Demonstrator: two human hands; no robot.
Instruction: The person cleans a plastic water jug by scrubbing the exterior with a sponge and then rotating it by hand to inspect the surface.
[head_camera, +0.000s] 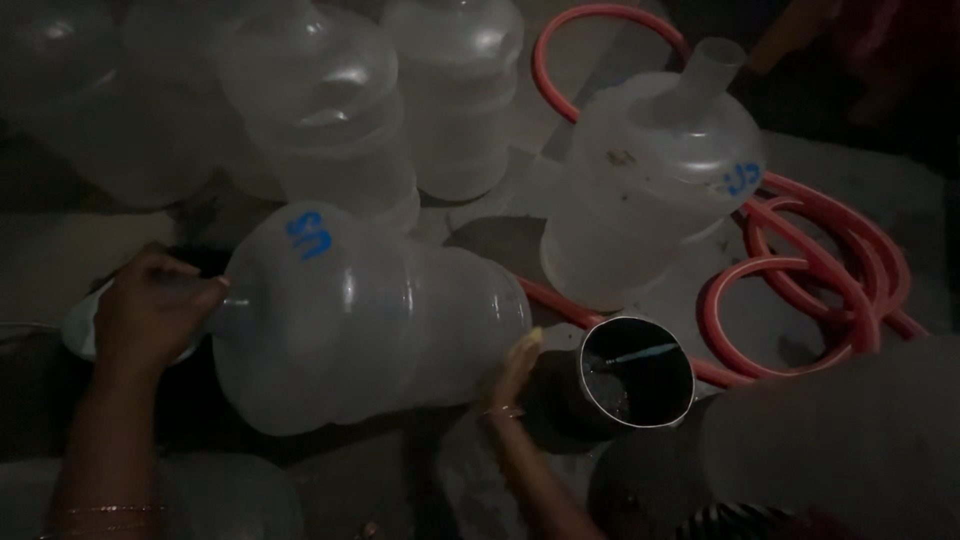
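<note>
From the head view, the left hand (150, 315) is wrapped around the neck of a big clear plastic jug (365, 320) lying on its side near centre, the right hand (515, 370) flat against its base, ribbed, smooth, probably light but slippery, beside a steel pot (637, 375) and red hose (820, 260).

Pretty dark shot, so lots is lost. The left hand (150, 315) covers the neck of the jug (360, 320) lying on its side, so can't tell if there's a cap. The right hand (515, 365) is mostly tucked behind the jug's base, only fingers showing. The hose (800, 270) runs under the tilted jug (650, 180). The jugs at back (330, 110) get cut off by the top edge. What's inside the pot (637, 375) is too murky to make out.
</note>
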